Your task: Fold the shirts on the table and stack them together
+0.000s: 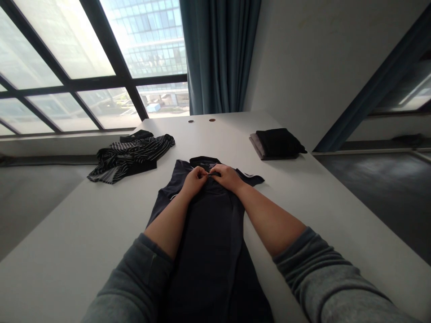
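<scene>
dark polo shirt (208, 233), flat on counter (84, 233), collar (204, 159) far. left hand (193, 181), right hand (228, 176): fingers (204, 174) pinching placket (211, 176). striped garment (129, 157) left; folded black clothes (278, 143) right.

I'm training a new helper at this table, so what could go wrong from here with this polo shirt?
The left hand and right hand meet at the placket of the dark polo shirt, so a hard tug might skew the flat shirt or strain the placket. The loosely heaped striped garment lies close by, so the shirt could snag on it if shifted that way.
</scene>
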Demonstrator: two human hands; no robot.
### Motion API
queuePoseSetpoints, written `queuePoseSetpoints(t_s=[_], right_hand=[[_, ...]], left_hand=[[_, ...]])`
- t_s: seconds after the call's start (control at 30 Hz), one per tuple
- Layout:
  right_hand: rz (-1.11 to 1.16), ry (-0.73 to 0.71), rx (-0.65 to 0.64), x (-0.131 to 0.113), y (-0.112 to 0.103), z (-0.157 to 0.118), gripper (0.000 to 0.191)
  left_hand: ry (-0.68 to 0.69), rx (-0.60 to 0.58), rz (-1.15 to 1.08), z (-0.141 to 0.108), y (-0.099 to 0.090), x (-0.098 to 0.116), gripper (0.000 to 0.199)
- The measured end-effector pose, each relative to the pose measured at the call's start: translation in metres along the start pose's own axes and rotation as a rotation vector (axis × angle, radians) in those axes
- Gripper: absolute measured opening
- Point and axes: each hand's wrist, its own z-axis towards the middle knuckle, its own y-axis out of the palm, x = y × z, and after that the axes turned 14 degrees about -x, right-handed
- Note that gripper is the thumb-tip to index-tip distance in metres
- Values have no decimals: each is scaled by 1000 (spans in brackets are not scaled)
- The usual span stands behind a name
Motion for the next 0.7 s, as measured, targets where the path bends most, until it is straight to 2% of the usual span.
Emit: queuePoseSetpoints(t_s=[0.2, 0.4, 0.57, 0.7], right_hand=[[48, -16, -23, 0, -3, 0, 20], [64, -11, -99, -7, -2, 0, 22], [99, 87, -38, -6, 0, 1, 20], [94, 124, -28, -4, 1, 1, 18]], left_hand=[[-1, -69, -53, 0, -4, -1, 10], [-26, -90, 208, -5, -12, 12, 8], [-27, -103, 230, -9, -11, 23, 17], [-30, -65, 363, -9, -5, 29, 11]])
